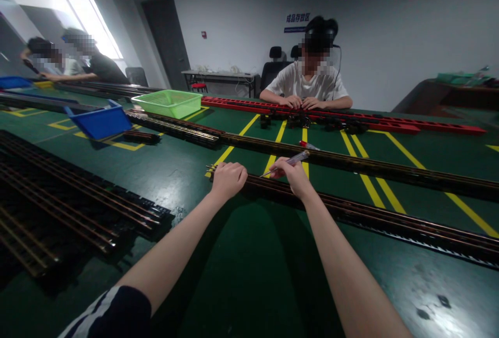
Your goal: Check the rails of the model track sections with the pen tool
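Note:
A long black track strip (362,205) with thin coppery rails lies across the green table in front of me. My left hand (230,178) is closed over it near its left end, where the bare rail tips stick out. In my right hand (290,173) is a screwdriver (299,157) with a clear, greyish handle. It is held at a slant, the handle up to the right and its thin shaft pointing down-left at the strip, between my two hands. I cannot tell whether the tip touches the strip.
Behind my strip runs another long track strip (351,161), with a small red-tipped item (307,145) beside it. Stacked track sections (78,192) fill the left. A blue bin (99,122) and a green basket (171,104) stand farther back. Opposite, a person (312,80) works at red rails (440,124).

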Demonstrator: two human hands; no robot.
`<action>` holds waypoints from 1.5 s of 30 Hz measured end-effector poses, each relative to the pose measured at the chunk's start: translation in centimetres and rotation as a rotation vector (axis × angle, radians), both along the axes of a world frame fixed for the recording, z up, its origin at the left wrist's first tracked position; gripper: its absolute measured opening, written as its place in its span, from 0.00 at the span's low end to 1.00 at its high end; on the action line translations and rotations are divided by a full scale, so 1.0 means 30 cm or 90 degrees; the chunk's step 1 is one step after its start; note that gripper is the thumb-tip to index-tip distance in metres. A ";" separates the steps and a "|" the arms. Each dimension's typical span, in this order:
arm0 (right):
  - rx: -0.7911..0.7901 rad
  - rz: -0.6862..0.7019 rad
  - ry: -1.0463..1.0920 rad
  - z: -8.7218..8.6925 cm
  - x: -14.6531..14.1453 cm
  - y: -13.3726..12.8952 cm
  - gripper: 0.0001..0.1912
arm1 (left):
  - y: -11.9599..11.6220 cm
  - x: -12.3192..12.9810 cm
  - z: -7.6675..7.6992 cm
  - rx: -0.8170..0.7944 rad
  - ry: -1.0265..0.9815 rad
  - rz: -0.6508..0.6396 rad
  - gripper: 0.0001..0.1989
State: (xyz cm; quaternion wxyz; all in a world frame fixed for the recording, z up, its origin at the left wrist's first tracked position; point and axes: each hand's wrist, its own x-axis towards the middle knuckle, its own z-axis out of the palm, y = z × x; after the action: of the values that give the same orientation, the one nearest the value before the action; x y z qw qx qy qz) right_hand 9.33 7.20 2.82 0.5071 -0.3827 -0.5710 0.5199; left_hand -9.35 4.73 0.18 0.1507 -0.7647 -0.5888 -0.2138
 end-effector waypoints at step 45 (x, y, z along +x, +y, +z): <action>0.025 -0.035 -0.025 0.013 -0.020 -0.016 0.09 | -0.005 0.068 0.019 -0.036 -0.076 0.067 0.18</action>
State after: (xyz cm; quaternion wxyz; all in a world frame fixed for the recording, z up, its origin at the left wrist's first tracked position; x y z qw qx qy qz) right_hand 8.74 6.71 3.19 0.5173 -0.3986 -0.5802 0.4867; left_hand -7.30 4.57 0.75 0.1042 -0.7225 -0.6421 -0.2341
